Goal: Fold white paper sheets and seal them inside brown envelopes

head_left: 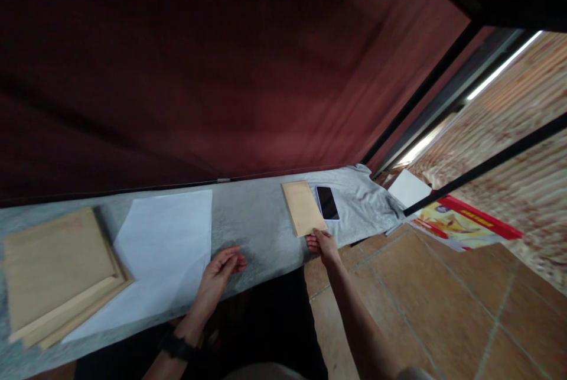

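Note:
My right hand (322, 243) reaches to the near end of a small brown envelope (303, 207) lying on the grey cloth-covered table (257, 220); its fingertips touch or pinch the envelope's edge. My left hand (219, 273) rests on the cloth with fingers loosely curled, right beside the edge of a large white sheet of paper (163, 250). A black watch band sits on my left wrist. The left hand holds nothing.
A stack of brown envelopes (57, 273) lies at the left. A black phone (328, 203) lies just right of the small envelope. White paper (408, 188) and a red-yellow printed sheet (460, 223) sit at the right. Tiled floor lies below; a dark red curtain hangs behind.

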